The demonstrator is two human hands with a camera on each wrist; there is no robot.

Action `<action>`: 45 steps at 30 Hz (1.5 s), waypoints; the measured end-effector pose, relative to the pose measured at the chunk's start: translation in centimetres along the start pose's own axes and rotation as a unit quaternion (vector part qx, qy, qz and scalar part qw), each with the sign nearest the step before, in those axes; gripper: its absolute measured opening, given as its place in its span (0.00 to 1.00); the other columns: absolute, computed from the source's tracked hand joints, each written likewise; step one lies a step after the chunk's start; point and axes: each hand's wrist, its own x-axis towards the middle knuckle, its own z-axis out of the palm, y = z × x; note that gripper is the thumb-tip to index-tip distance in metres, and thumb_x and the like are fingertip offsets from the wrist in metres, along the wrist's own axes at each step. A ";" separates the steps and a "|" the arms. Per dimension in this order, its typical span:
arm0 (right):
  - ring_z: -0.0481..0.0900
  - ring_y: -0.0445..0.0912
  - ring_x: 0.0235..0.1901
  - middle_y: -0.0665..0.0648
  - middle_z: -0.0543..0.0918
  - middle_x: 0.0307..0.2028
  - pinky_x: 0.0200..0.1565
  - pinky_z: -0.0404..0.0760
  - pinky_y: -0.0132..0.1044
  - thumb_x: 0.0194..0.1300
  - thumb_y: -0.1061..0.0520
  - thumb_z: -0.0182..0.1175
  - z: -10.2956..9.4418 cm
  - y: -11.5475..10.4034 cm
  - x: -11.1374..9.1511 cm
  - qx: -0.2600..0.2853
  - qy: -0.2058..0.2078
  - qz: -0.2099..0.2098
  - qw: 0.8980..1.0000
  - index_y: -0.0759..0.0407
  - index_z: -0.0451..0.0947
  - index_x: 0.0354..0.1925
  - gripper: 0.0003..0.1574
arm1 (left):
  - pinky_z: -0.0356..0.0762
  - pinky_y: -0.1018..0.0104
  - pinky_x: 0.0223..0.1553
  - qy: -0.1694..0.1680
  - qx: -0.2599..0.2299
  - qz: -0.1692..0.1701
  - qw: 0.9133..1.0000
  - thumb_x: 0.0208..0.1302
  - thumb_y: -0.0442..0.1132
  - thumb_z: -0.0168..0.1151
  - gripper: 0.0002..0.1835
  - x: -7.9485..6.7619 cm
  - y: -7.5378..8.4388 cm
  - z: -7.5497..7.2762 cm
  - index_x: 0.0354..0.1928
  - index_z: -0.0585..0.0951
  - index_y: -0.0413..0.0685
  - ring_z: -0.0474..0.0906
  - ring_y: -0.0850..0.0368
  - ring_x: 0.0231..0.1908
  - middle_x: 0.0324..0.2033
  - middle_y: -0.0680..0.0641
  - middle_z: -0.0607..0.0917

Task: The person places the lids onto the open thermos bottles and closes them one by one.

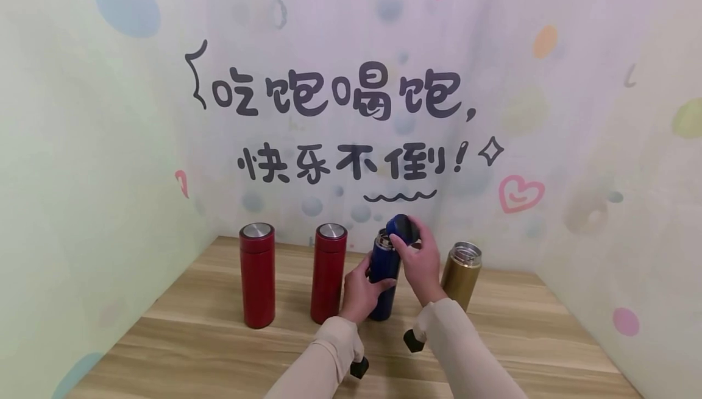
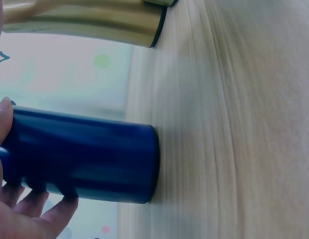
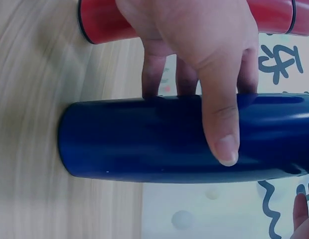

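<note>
Head view: the left hand [image 1: 362, 294] grips a dark-blue cylindrical bottle [image 1: 386, 265] upright on the wood-grain desk [image 1: 186, 332]; the right hand [image 1: 422, 262] pinches a tilted, round blue lid [image 1: 403, 228], which partly hides the bottle's mouth. A beige fabric sleeve [image 1: 457, 335] covers the base of a gold cylindrical bottle [image 1: 465, 274].

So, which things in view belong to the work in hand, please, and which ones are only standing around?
In the job:
Blue bottle, gripped upright by the left hand
Blue lid, held by the right hand near its mouth

Apparently just standing by:
Far-left red bottle, capped
Nearer red bottle, capped
Gold bottle, untouched but uncapped, so possibly involved
</note>
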 end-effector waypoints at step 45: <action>0.70 0.56 0.59 0.60 0.74 0.60 0.59 0.69 0.59 0.63 0.50 0.67 -0.4 0.1 0.7 -0.112 -0.134 -0.008 0.985 0.51 0.71 0.66 0.34 | 0.76 0.50 0.53 0.007 0.020 0.012 1.000 0.54 0.45 0.74 0.37 0.1 -0.3 0.2 0.67 0.72 0.49 0.79 0.45 0.53 0.57 0.42 0.80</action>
